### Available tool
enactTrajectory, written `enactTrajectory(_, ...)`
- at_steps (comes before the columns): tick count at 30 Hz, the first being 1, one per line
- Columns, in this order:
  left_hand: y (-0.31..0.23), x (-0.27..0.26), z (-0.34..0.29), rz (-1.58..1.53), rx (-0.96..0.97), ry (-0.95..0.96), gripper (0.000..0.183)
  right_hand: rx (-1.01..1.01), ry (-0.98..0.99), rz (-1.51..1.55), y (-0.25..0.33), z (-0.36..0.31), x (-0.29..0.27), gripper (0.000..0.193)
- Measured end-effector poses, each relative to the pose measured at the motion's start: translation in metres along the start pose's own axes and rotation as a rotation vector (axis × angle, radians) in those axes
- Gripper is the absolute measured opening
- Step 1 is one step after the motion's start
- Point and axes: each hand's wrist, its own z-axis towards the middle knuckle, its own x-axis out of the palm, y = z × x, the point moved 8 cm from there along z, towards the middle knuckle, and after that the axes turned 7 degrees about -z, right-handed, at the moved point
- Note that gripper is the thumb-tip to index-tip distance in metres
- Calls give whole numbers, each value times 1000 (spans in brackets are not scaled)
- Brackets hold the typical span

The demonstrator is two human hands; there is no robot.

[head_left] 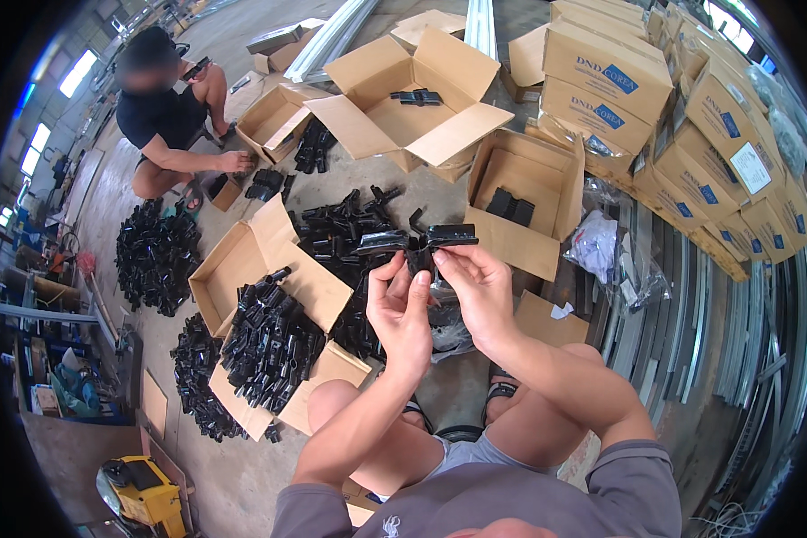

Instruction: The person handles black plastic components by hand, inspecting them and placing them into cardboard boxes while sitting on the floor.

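Observation:
In front of me, both hands hold up a glossy black T-shaped part (453, 235), its two arms spread sideways and a short stem in the middle. My left hand (402, 300) pinches it near the stem with thumb and fingers. My right hand (477, 291) has its fingers closed on the stem and the right arm. Whether it is one piece or several joined ones I cannot tell. Behind and below my hands lies a heap of similar black parts (341, 224). To the left, an open carton (318, 282) is filled with more of them.
A large open carton (363, 81) ahead and another carton (520, 242) at right hold a few black parts. Stacked closed boxes (605, 76) stand on a pallet, beside metal profiles (690, 332). Another person (166, 117) squats at far left near a black heap (157, 255).

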Motion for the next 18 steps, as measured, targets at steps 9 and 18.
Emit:
enactTrajectory(9, -1, 0, 0, -24, -19, -1, 30, -86, -44, -82, 3, -5, 2, 20)
enactTrajectory(18, 1, 6, -1, -15, -14, 14, 31, -46, -55, -171, -3, 0, -11, 19)
